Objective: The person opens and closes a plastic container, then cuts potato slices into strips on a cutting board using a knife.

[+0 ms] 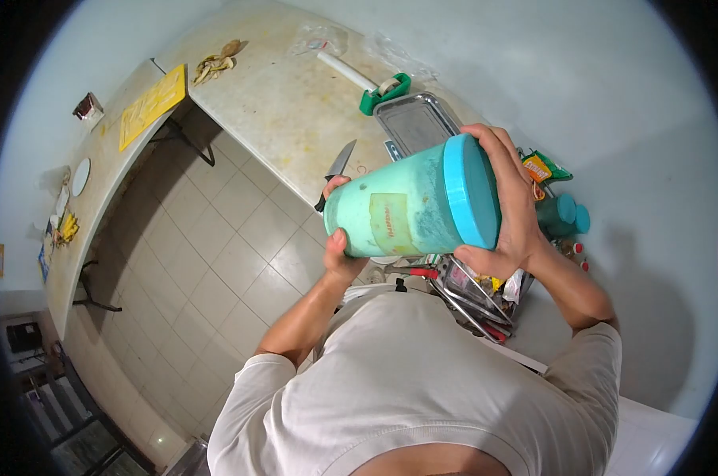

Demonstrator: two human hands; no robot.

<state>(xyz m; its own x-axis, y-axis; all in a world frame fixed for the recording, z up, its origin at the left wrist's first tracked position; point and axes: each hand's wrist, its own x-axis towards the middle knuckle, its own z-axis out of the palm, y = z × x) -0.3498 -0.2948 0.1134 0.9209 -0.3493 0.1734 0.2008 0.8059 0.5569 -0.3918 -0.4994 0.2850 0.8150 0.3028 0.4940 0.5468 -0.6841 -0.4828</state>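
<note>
Between both my hands is a large pale green jar (347, 213) with a blue screw lid (476, 190), tilted on its side in front of my chest. A worn yellowish label is on its wall, and something pale fills much of it. My left hand (341, 258) grips the jar's base end, thumb in front and fingers partly hidden behind. My right hand (510, 206) wraps round the lid, its fingers over the top and its thumb below. Beyond the jar, a knife (341, 161) lies near the table edge, close to my left fingers.
A metal tray (417, 123) and a green tape dispenser (385, 94) lie on the table (272, 95). Peels (214, 65) sit farther off. At the left are a yellow board (154, 105), a white plate (80, 177) and bananas (69, 228). Blue-lidded jars (561, 213) stand at the right.
</note>
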